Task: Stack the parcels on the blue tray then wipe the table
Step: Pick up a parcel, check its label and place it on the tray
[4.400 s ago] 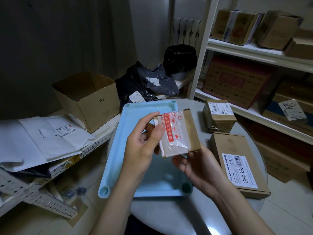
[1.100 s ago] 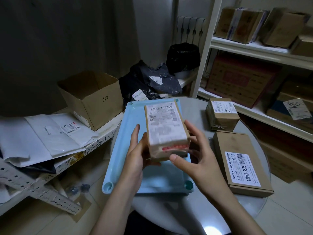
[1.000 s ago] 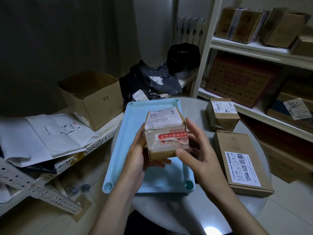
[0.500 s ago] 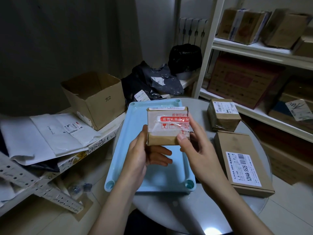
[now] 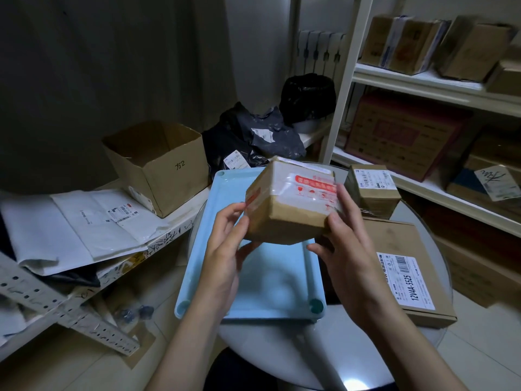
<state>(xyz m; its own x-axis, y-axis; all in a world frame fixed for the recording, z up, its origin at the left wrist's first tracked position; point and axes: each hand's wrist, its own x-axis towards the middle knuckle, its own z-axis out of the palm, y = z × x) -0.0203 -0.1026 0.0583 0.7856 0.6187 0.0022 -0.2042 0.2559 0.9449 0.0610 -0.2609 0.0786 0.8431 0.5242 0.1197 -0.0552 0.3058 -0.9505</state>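
Note:
I hold a brown cardboard parcel [image 5: 290,204] with clear tape and a red fragile sticker above the light blue tray [image 5: 262,280], tilted, one corner pointing down. My left hand [image 5: 225,249] grips its left and underside; my right hand [image 5: 344,244] grips its right end, thumb on the near face. The tray lies on the round grey table [image 5: 282,345] with nothing in it. A small labelled parcel [image 5: 372,190] stands at the table's far right. A flat brown box [image 5: 400,269] with a white barcode label lies to the tray's right.
An open cardboard box [image 5: 158,165] and white mailers [image 5: 84,221] sit on a low rack at left. Dark poly bags [image 5: 253,136] lie behind the tray. White shelving [image 5: 423,83] with several cartons stands at right. A perforated metal bar [image 5: 64,309] leans at lower left.
I have kept turning the parcel in both hands: its label face rolled away, the red sticker side came up, and it now sits tilted and slightly higher and to the right.

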